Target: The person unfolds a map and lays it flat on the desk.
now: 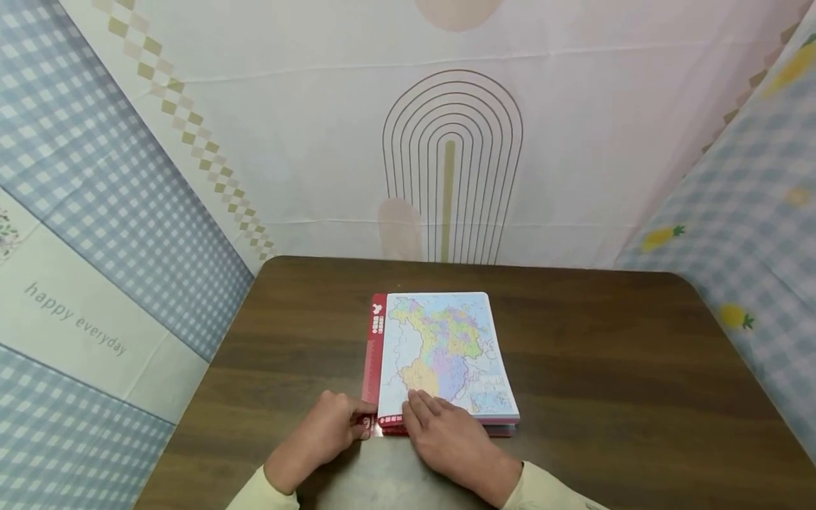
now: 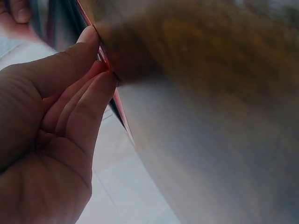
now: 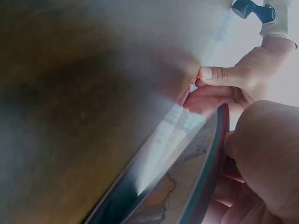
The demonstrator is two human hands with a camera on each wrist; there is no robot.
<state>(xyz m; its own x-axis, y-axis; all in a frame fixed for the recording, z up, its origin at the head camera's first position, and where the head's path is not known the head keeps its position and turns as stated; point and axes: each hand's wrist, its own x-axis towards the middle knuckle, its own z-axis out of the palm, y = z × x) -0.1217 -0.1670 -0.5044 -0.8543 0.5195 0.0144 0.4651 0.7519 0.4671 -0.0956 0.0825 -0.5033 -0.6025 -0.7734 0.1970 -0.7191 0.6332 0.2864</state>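
Observation:
A folded map (image 1: 440,340) with a red strip along its left side lies on the table, its several layers showing along the front edge. My left hand (image 1: 331,425) pinches the strip's front left corner between thumb and fingers. In the left wrist view, the fingers (image 2: 96,98) meet the thumb across the thin red edge. My right hand (image 1: 449,439) rests on the front part of the printed top with its fingers straight. The right wrist view shows the layered edge (image 3: 224,126) curving beside that hand, with a gap above a glossy lower layer (image 3: 163,140).
The dark wooden table (image 1: 593,354) extends to both sides of the map and behind it. A pale cloth (image 1: 306,156) with printed arches hangs beyond the far edge. Checked cloths (image 1: 70,106) hang at the left and right.

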